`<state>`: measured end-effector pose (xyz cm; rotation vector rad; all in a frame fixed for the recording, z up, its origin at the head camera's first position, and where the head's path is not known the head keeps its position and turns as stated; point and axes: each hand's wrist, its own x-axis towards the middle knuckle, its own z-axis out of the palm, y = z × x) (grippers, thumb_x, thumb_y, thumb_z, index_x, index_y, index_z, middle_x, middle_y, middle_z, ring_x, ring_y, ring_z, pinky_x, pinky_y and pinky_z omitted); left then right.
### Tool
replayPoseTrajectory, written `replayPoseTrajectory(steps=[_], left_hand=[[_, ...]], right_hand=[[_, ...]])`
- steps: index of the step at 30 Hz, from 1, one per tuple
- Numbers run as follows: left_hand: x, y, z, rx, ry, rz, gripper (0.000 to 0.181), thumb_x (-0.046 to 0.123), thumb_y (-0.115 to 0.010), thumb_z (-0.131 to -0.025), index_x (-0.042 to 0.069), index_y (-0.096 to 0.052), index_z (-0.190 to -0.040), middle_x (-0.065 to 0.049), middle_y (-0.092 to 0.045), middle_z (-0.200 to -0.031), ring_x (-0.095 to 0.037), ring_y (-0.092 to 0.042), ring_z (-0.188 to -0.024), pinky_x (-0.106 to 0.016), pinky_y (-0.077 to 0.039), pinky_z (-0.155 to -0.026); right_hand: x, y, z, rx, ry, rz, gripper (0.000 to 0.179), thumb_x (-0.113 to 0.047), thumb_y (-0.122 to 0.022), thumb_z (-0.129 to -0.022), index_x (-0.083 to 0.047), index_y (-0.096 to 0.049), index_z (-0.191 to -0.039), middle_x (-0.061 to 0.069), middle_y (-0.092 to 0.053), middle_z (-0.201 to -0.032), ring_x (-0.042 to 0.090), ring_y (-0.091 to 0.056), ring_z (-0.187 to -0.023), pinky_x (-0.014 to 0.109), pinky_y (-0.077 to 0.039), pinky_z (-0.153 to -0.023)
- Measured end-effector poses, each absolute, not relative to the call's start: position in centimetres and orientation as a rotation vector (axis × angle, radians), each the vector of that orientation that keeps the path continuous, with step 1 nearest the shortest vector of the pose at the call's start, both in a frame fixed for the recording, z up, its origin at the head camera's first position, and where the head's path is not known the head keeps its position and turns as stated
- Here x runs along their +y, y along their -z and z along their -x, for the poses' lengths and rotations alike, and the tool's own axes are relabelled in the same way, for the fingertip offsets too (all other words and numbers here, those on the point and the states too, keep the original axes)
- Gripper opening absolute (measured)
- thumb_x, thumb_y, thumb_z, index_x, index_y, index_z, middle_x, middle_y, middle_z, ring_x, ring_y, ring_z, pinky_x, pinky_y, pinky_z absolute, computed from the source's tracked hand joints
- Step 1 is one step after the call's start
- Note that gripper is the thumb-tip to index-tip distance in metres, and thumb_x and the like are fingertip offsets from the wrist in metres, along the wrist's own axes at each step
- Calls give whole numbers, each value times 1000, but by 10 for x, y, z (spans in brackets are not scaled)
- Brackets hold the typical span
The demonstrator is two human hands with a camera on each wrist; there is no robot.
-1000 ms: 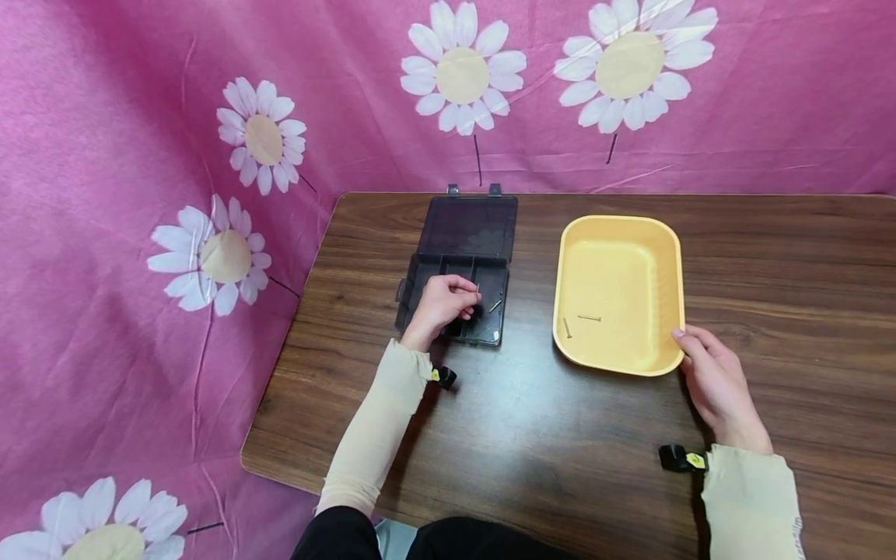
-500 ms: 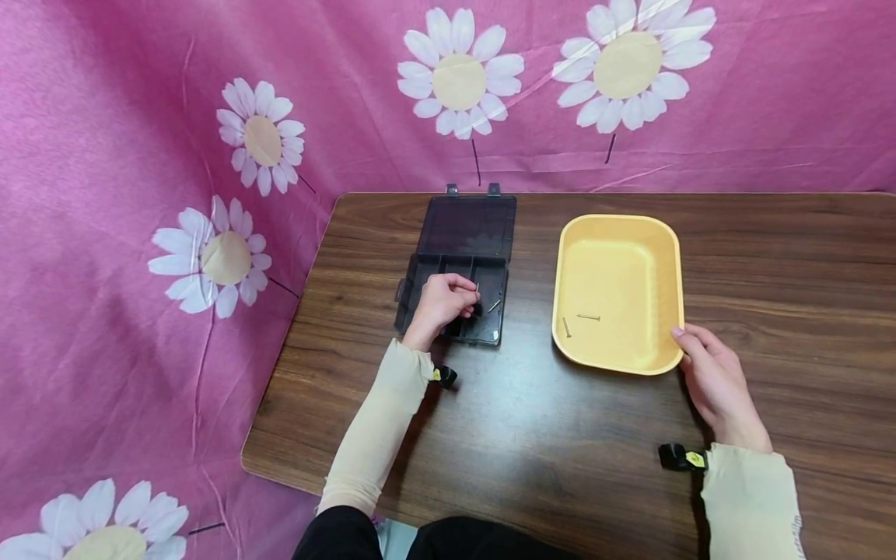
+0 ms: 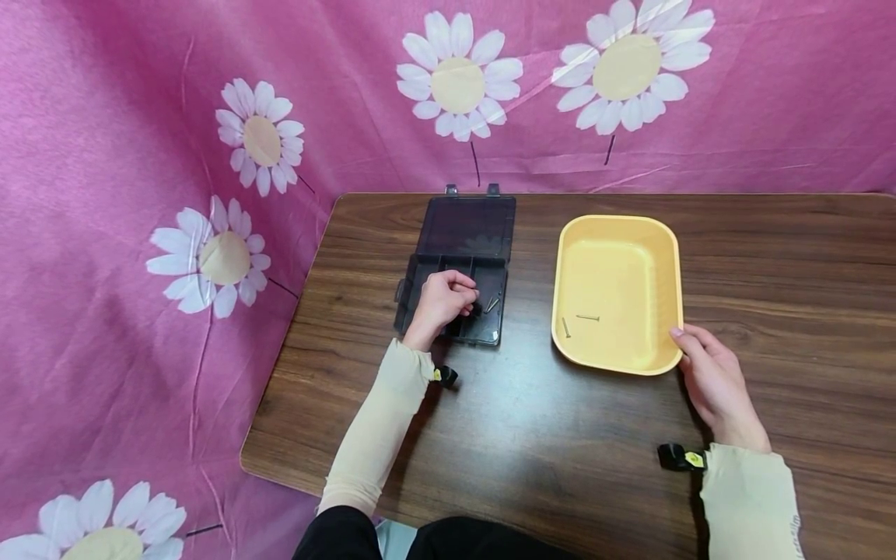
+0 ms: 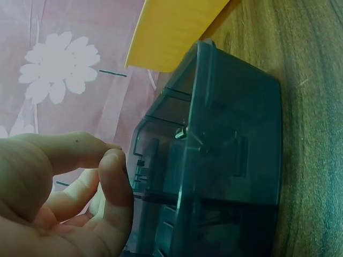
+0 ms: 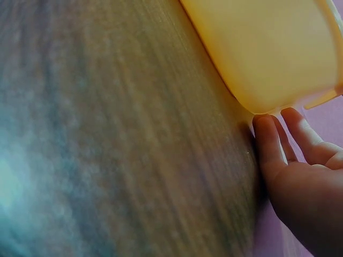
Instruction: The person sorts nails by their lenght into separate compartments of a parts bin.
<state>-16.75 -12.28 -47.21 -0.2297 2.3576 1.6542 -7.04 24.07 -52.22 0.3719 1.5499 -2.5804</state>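
Over the open dark plastic compartment box [image 3: 483, 327], my left hand [image 3: 439, 302] hovers with thumb and index fingertip together. Nothing shows between those fingertips in the left wrist view. Two small metal screws [image 3: 492, 305] lie in the box's right compartment, just beside the fingers. My right hand [image 3: 717, 381] grips the near right corner of a yellow plastic tray [image 3: 675, 295], thumb on the rim. The right wrist view shows its fingers [image 5: 266, 136] against the tray's outer wall. Two more screws [image 3: 588, 317] rest on the tray's floor, towards the near left.
The box's lid [image 3: 467, 227] lies folded back towards the far edge of the wooden table [image 3: 532, 435]. A pink flowered cloth [image 3: 336, 93] hangs behind and to the left. Bare tabletop lies between box and tray.
A screw that the left fingertips pinched has dropped into the right compartment beside the one there. The left hand has barely moved; the right hand and tray stay in place.
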Motion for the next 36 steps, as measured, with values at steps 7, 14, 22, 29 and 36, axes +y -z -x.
replayPoseTrajectory(steps=[7,14,22,29,36], left_hand=[[-116,466,167,2384,-1625,201,16,5,-67,-76,-1,-64,-90,-12,-66,-76,-15,-60,-53,-28,-53,-52],[-96,448,165,2435,-1560,0,12,11,-67,-77,5,-65,-87,-9,-66,-73,-19,-60,-55,-30,-52,-51],[-67,441,168,2502,-1475,-284,17,19,-68,-77,9,-66,-90,2,-65,-74,-10,-58,-58,-23,-48,-53],[-32,436,167,2534,-1370,-500,12,18,-68,-77,11,-66,-86,5,-64,-73,-4,-57,-62,-17,-47,-58],[6,435,167,2514,-1116,-664,12,21,-71,-75,14,-66,-83,9,-62,-70,2,-55,-61,-10,-44,-59]], right_hand=[[242,522,70,1546,2597,-371,14,-9,-58,-85,-4,-63,-98,0,-57,-98,4,-59,-86,15,-47,-71],[244,523,71,1563,2598,-360,14,-8,-58,-86,-4,-63,-98,0,-57,-99,4,-58,-86,14,-47,-72],[244,523,72,1569,2598,-358,14,-9,-58,-86,-6,-63,-99,-1,-57,-99,3,-58,-87,13,-46,-73],[244,523,72,1594,2571,-375,16,-11,-59,-85,-7,-63,-100,-2,-55,-102,2,-58,-88,12,-46,-73],[245,524,73,1581,2585,-353,16,-10,-58,-86,-5,-63,-101,-1,-57,-101,3,-58,-88,13,-47,-72]])
